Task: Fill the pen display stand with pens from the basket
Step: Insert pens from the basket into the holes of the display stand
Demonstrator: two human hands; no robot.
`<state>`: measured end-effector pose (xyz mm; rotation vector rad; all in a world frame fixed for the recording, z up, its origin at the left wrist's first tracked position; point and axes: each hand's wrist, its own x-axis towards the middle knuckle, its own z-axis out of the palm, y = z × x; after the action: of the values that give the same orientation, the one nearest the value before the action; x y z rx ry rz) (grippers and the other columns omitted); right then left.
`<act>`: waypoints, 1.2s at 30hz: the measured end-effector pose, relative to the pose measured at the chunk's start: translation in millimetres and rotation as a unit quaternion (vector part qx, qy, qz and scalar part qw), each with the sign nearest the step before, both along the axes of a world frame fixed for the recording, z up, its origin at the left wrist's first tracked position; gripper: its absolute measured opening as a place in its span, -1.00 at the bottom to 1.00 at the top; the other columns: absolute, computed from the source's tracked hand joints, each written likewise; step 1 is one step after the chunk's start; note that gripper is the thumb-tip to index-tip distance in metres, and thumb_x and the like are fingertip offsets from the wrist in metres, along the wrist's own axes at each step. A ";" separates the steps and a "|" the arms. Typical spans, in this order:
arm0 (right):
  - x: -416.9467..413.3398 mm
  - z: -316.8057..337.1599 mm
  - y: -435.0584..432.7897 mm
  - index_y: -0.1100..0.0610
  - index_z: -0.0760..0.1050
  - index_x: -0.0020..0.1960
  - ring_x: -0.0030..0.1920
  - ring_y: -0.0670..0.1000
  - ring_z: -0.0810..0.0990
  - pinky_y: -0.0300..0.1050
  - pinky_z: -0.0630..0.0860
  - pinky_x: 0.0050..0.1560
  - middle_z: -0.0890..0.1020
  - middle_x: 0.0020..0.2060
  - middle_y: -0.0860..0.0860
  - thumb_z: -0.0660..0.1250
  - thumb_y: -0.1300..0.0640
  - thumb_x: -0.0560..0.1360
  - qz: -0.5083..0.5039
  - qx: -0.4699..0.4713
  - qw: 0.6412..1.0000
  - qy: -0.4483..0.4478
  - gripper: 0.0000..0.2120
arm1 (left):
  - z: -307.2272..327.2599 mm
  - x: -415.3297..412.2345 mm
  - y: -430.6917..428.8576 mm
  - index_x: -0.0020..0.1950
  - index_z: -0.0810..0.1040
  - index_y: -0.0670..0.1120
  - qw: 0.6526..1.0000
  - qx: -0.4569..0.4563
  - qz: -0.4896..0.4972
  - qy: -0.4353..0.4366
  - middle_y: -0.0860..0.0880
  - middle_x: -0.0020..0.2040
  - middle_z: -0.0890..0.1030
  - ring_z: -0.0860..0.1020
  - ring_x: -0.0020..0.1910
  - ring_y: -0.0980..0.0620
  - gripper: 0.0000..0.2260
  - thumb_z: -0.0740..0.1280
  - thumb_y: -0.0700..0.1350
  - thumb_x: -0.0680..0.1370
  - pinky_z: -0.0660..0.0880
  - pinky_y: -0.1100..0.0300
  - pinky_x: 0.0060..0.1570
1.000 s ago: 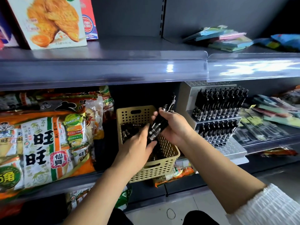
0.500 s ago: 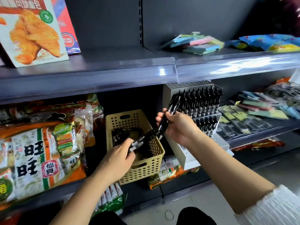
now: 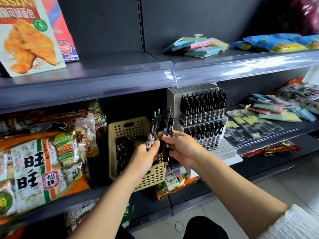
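Note:
A beige perforated basket (image 3: pixel 128 129) stands on the middle shelf with black pens (image 3: pixel 123 154) lying inside. To its right is the white tiered pen display stand (image 3: pixel 224 149), its upper two tiers packed with upright black pens (image 3: pixel 202 107) and its lowest tier showing bare holes. In front of the basket my left hand (image 3: pixel 143 157) grips a small bunch of black pens (image 3: pixel 153 128), held upright. My right hand (image 3: pixel 181 147) grips another bunch of black pens (image 3: pixel 168 123) right beside them. The two hands touch at the fingertips.
Large snack bags (image 3: pixel 43 161) fill the shelf left of the basket. Flat packets (image 3: pixel 259 125) lie right of the stand. The upper shelf (image 3: pixel 110 80) overhangs the stand and carries a croissant box (image 3: pixel 25 37) and coloured packets (image 3: pixel 196 46). More snack packs (image 3: pixel 176 183) lie below.
My left hand rose out of the basket with pens and met my right hand. The pens in my left hand now stand upright instead of slanting. The view shifted slightly.

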<state>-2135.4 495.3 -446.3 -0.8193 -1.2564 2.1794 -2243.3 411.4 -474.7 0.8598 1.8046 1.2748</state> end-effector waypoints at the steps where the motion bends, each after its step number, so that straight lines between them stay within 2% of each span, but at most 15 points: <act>1: 2.9 -0.3 -0.9 0.24 0.51 -0.03 -0.13 0.07 0.60 0.07 0.52 0.16 0.63 -0.18 0.12 0.19 0.34 0.56 -0.012 -0.009 1.000 0.005 -0.87 | -3.6 4.2 3.3 0.20 0.50 0.05 1.000 -0.003 -0.005 -0.005 0.05 0.10 0.61 0.57 0.10 0.04 -0.43 0.25 0.38 0.34 0.47 -0.03 0.19; 4: 15.9 -4.0 1.5 0.24 0.47 -0.17 -0.21 0.05 0.55 0.00 0.50 0.07 0.60 -0.30 0.10 0.19 0.37 0.56 -0.055 -0.036 0.998 0.020 -0.83 | -8.4 21.5 14.0 0.10 0.50 0.11 1.000 -0.008 -0.022 0.017 0.04 0.02 0.63 0.59 0.03 0.03 -0.62 0.26 0.29 0.39 0.52 -0.07 0.12; 6: 24.6 -5.3 2.8 0.24 0.46 -0.18 -0.21 0.05 0.55 -0.06 0.54 -0.04 0.58 -0.25 0.12 0.19 0.35 0.56 -0.052 -0.039 0.998 0.023 -0.84 | -9.2 33.0 19.7 0.05 0.49 0.16 0.999 -0.006 -0.034 0.027 0.03 -0.01 0.63 0.61 0.01 0.00 -0.76 0.27 0.22 0.46 0.54 -0.08 0.07; 9: 40.6 -5.7 5.6 0.20 0.42 -0.20 -0.38 -0.01 0.53 -0.18 0.46 -0.44 0.54 -0.31 0.09 0.18 0.31 0.58 -0.057 -0.024 0.998 0.008 -0.81 | -10.5 50.6 28.4 0.08 0.50 0.14 0.998 0.012 -0.053 0.008 -0.02 -0.04 0.65 0.63 -0.03 -0.06 -0.88 0.27 0.06 0.55 0.57 -0.11 0.02; 10: 46.5 -6.4 7.1 0.19 0.43 -0.20 -0.37 -0.02 0.52 -0.17 0.43 -0.44 0.54 -0.32 0.07 0.19 0.29 0.58 -0.058 -0.011 0.998 -0.003 -0.81 | -9.5 56.8 30.6 0.04 0.50 0.14 0.998 0.018 -0.052 0.000 -0.04 -0.06 0.66 0.64 -0.05 -0.06 -0.92 0.26 0.02 0.57 0.57 -0.11 0.02; 12: 58.0 -10.1 10.8 0.17 0.49 -0.14 -0.26 0.00 0.52 -0.11 0.44 -0.26 0.58 -0.29 0.04 0.24 0.21 0.57 -0.055 0.029 0.998 -0.029 -0.87 | -9.3 67.1 35.0 0.03 0.49 0.09 0.999 0.029 -0.044 -0.009 -0.05 -0.10 0.66 0.64 -0.08 -0.05 -0.92 0.25 0.01 0.58 0.58 -0.08 0.01; 15: 74.2 -20.2 18.1 0.12 0.49 0.03 -0.12 -0.01 0.53 -0.17 0.44 -0.04 0.57 -0.18 0.02 0.31 0.12 0.53 -0.098 0.092 0.986 -0.097 -0.90 | -6.9 78.8 41.2 0.11 0.48 0.05 0.998 0.028 -0.035 0.047 -0.01 -0.20 0.65 0.63 -0.17 0.02 -0.82 0.23 0.08 0.57 0.58 0.05 -0.08; 18: 89.4 -25.9 25.1 0.14 0.50 -0.19 -0.19 0.04 0.44 -0.21 0.37 -0.14 0.46 -0.27 0.11 0.36 0.17 0.50 -0.141 0.170 0.965 -0.143 -0.90 | -5.6 89.4 46.8 -0.02 0.48 0.07 0.997 0.025 -0.045 0.057 -0.01 -0.21 0.63 0.60 -0.22 0.06 -0.93 0.23 0.02 0.59 0.56 0.17 -0.18; 19: 94.7 -25.9 28.2 0.16 0.51 -0.21 -0.22 0.03 0.46 -0.25 0.39 -0.18 0.48 -0.29 0.09 0.39 0.19 0.47 -0.158 0.176 0.960 -0.150 -0.89 | -7.6 92.3 49.4 -0.05 0.47 0.07 0.997 0.022 -0.043 0.060 -0.02 -0.16 0.63 0.60 -0.18 0.05 -0.94 0.23 0.02 0.58 0.56 0.16 -0.13; 21: 107.7 -24.0 39.7 0.18 0.54 -0.13 -0.24 -0.03 0.53 -0.32 0.45 -0.26 0.56 -0.28 0.04 0.43 0.21 0.43 -0.191 0.189 0.948 -0.169 -0.92 | -11.5 95.2 53.6 -0.06 0.46 0.06 0.997 0.019 -0.028 0.063 -0.03 -0.04 0.63 0.59 -0.04 -0.02 -0.88 0.26 0.09 0.55 0.54 0.02 0.04; 23: 122.4 -20.7 58.0 0.19 0.57 -0.08 -0.23 -0.05 0.57 -0.37 0.48 -0.31 0.62 -0.24 0.04 0.41 0.23 0.44 -0.208 0.221 0.933 -0.192 -0.92 | -14.3 96.1 56.4 -0.03 0.52 0.00 0.999 0.017 -0.007 0.038 -0.06 -0.04 0.64 0.60 -0.02 -0.07 -0.71 0.27 0.19 0.47 0.52 -0.09 0.09; 25: 136.3 -17.9 78.0 0.22 0.58 -0.03 -0.22 -0.02 0.60 -0.30 0.54 -0.22 0.64 -0.21 0.04 0.37 0.24 0.46 -0.241 0.264 0.906 -0.228 -0.90 | -15.1 94.7 58.1 0.05 0.55 -0.02 1.000 0.019 0.008 0.018 -0.11 -0.04 0.64 0.60 -0.03 -0.08 -0.70 0.28 0.17 0.49 0.51 -0.12 0.12; 27: 146.6 -19.2 97.2 0.24 0.60 0.00 -0.22 0.02 0.62 -0.13 0.60 -0.11 0.65 -0.24 0.03 0.36 0.23 0.49 -0.285 0.309 0.867 -0.269 -0.87 | -17.0 91.4 59.8 0.11 0.55 -0.05 1.000 0.016 0.009 0.021 -0.12 -0.06 0.60 0.56 -0.09 -0.04 -0.73 0.25 0.10 0.55 0.49 -0.04 0.09; 31: 149.7 -24.6 121.9 0.23 0.62 0.03 -0.19 0.08 0.64 0.02 0.61 -0.01 0.64 -0.24 0.05 0.34 0.21 0.51 -0.316 0.354 0.824 -0.309 -0.86 | -18.0 86.7 61.8 0.09 0.55 -0.06 0.999 0.025 -0.004 0.023 -0.06 -0.18 0.48 0.45 -0.23 0.04 -0.74 0.22 0.07 0.57 0.43 0.09 -0.11; 36: 140.3 -30.1 137.2 0.24 0.62 0.02 -0.21 0.11 0.62 0.08 0.61 -0.05 0.65 -0.23 0.09 0.34 0.20 0.51 -0.315 0.387 0.802 -0.328 -0.84 | -17.8 85.5 62.5 0.00 0.55 0.05 0.999 0.036 -0.005 -0.025 0.07 -0.17 0.52 0.53 -0.21 0.15 -0.86 0.25 0.05 0.56 0.55 -0.08 0.08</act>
<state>-1995.1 632.5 -476.4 -1.3894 -1.6699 0.7197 -2157.8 473.9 -492.4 0.8680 1.7229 1.3493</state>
